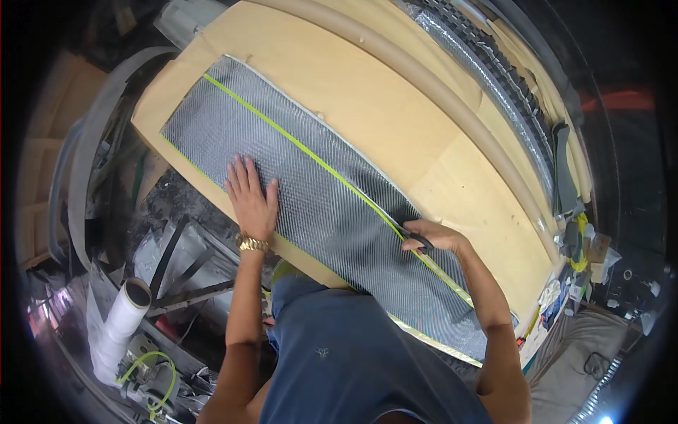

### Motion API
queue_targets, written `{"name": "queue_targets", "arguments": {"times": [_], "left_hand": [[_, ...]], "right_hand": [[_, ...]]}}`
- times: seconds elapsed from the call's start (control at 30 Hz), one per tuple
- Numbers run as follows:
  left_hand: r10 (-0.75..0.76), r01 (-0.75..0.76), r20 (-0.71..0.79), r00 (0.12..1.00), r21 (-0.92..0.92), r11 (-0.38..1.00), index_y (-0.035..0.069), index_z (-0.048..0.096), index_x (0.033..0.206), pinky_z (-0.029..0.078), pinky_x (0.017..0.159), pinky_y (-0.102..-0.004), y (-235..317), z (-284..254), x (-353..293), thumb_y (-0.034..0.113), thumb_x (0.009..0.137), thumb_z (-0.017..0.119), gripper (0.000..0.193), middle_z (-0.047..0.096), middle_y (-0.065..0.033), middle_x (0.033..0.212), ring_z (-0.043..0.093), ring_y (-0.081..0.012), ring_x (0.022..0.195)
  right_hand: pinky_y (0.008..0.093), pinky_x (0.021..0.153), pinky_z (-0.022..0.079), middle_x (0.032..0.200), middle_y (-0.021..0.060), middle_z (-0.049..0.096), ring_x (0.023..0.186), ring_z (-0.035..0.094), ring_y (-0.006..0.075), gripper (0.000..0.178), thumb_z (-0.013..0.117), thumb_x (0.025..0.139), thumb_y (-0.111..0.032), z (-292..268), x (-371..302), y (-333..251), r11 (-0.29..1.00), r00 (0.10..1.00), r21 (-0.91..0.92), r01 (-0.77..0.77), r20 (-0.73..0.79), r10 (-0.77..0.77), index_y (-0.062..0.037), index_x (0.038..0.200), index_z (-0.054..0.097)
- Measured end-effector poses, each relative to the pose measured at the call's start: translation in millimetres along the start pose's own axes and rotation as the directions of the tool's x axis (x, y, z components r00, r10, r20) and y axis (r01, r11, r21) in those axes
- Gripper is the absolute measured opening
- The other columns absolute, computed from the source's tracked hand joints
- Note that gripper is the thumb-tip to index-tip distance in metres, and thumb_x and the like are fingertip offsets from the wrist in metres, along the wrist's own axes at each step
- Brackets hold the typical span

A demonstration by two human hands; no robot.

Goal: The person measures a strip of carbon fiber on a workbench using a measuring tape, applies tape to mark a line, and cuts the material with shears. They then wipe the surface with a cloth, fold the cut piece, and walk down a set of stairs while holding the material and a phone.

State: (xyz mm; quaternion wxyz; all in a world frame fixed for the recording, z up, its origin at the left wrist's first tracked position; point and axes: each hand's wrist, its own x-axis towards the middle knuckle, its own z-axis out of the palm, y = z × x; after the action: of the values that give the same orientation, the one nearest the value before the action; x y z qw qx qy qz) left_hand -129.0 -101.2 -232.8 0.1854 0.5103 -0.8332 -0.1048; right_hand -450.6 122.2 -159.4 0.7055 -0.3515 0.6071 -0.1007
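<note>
A long sheet of dark grey woven fabric (304, 191) lies on a table covered in tan paper (424, 152). Along its length runs a yellow-green tape line (289, 138), and similar tape edges the side near me. My left hand (253, 201) rests flat on the fabric's near side, fingers spread; a gold watch (252, 243) is on that wrist. On the right, my right hand (434, 235) grips black-handled scissors (418, 242) at the tape line. Their blades are mostly hidden. Beside the scissors the fabric is lifted and rippled, and the strip beyond the tape looks parted along part of the line.
A long cardboard tube (417, 60) lies along the table's far side, with rolls of silvery and dark material (487, 78) behind it. At lower left stand a white roll (120, 328) and a yellow-green hose (152, 355). Assorted small items (579, 261) crowd the right end.
</note>
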Motion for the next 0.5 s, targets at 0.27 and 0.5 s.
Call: {"name": "queue_targets", "arguments": {"times": [0.27, 0.5], "left_hand": [[0.028, -0.037, 0.079, 0.996, 0.111, 0.993, 0.001, 0.031, 0.146, 0.016, 0.116, -0.0508, -24, 15, 25, 0.04, 0.095, 0.046, 0.066, 0.024, -0.0172, 0.155, 0.022, -0.0358, 0.143], [0.024, -0.035, 0.086, 0.996, 0.131, 0.991, -0.001, 0.031, 0.145, 0.015, 0.116, -0.0501, -25, 17, 26, 0.041, 0.095, 0.046, 0.068, 0.025, -0.0175, 0.154, 0.022, -0.035, 0.143]], "right_hand": [[0.0251, 0.051, 0.04, 0.061, -0.0009, 0.052, 0.058, 0.054, 0.0086, 0.046, 0.074, 0.08, -0.049, 4, -2, 4, 0.995, 1.0, 0.096, -0.007, -0.006, 0.007, -0.0067, 0.078, 0.055], [0.023, 0.054, 0.041, 0.064, -0.0018, 0.053, 0.059, 0.054, 0.0079, 0.047, 0.074, 0.079, -0.05, 0, 14, -18, 0.992, 0.999, 0.122, 0.034, 0.008, -0.035, -0.0071, 0.082, 0.054]]}}
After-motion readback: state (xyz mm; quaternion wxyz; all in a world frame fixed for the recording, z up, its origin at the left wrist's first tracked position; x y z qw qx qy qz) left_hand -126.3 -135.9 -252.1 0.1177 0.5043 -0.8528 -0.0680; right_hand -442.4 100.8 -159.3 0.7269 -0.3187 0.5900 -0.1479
